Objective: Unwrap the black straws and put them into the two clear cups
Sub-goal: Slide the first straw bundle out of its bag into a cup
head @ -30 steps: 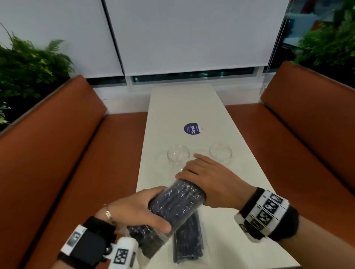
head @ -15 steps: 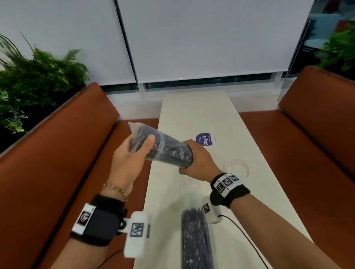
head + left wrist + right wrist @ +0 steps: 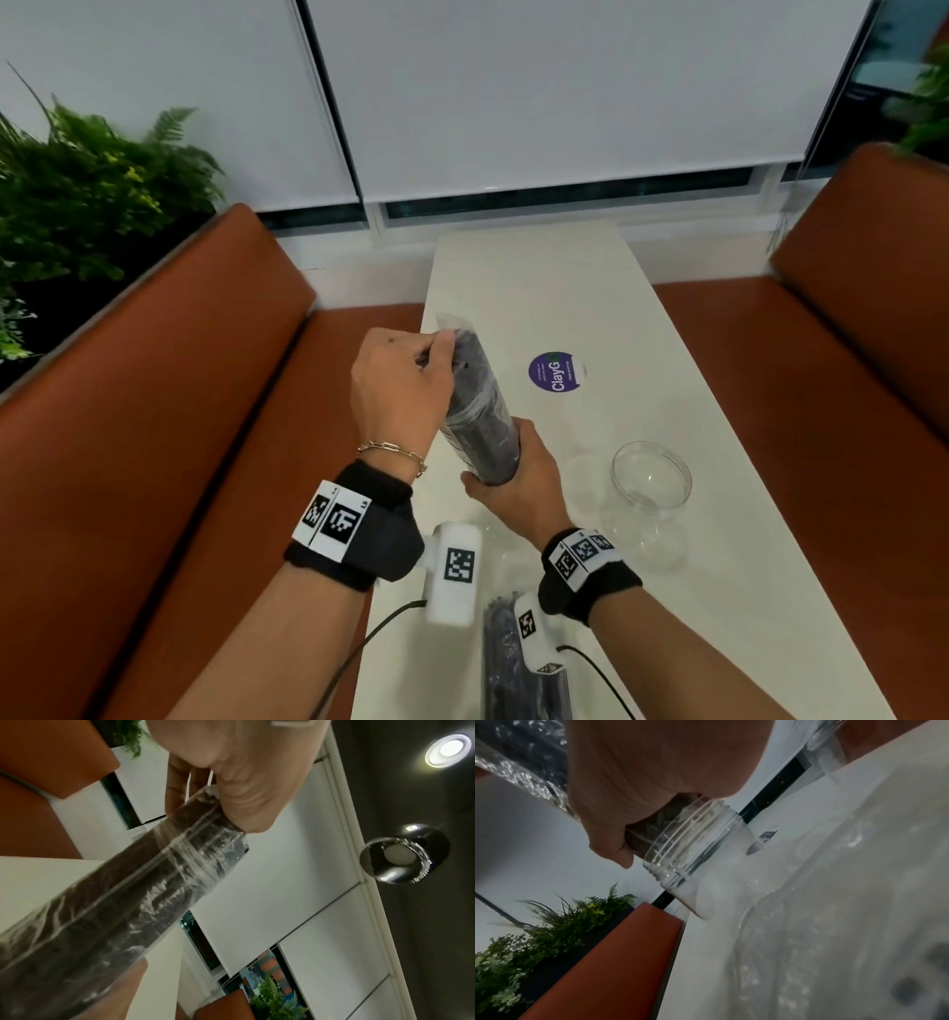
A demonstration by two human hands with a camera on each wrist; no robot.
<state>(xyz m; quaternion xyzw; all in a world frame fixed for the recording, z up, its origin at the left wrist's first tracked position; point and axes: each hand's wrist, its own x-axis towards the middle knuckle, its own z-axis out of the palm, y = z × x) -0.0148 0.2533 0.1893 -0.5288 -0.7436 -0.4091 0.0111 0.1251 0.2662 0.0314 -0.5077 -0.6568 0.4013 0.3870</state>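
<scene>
Clear film still covers the straw bundle [image 3: 480,411]; left hand [image 3: 398,383] pinches its top, right hand [image 3: 518,488] grips its base over a cup [image 3: 690,850]. Risk: a sharp tug topples that cup.

Premises: a café or restaurant booth. Evidence: two facing benches [image 3: 169,411] in orange-brown upholstery at frame left and right, a long white table [image 3: 539,288] between them bearing a round purple branded sticker [image 3: 556,371] at centre, roller blinds [image 3: 565,92] across the top, fern planters [image 3: 87,205] at upper left.

White table [image 3: 539,288]: cups [image 3: 651,475], straw pack [image 3: 506,663], sticker [image 3: 557,371]
</scene>
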